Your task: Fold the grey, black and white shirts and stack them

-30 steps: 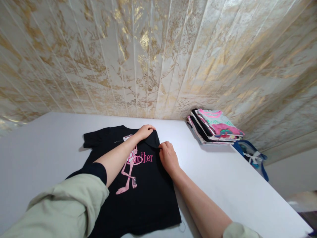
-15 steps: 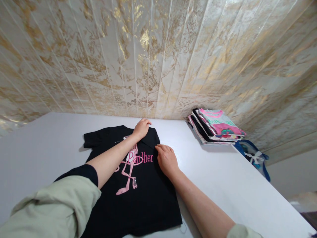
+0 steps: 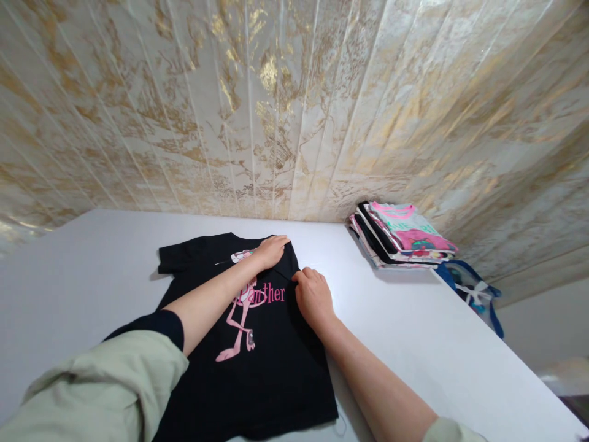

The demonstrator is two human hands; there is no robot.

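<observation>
A black T-shirt [image 3: 285, 387] with a pink cartoon panther and the word "Panther" lies spread on the white table, its left sleeve stretched outward. The sleeve on the right is folded in over the chest. My left hand [image 3: 272, 252] reaches across the print and rests on the right shoulder, fingers stretched out along the cloth. Lower down, the fingers of my right hand [image 3: 315, 298] are closed at the shirt's right edge, pinching the fabric beside the folded sleeve. My left forearm covers part of the panther.
A stack of folded clothes [image 3: 405, 236], topped by a grey and pink shirt, stands at the table's back right. Beyond the edge there is a blue-trimmed bag [image 3: 478, 294]. A gold-patterned curtain [image 3: 276, 123] hangs behind the white table [image 3: 414, 344].
My left hand has come down and a little to the right, onto the shirt's shoulder. My right hand has shifted slightly rightward at the shirt's edge.
</observation>
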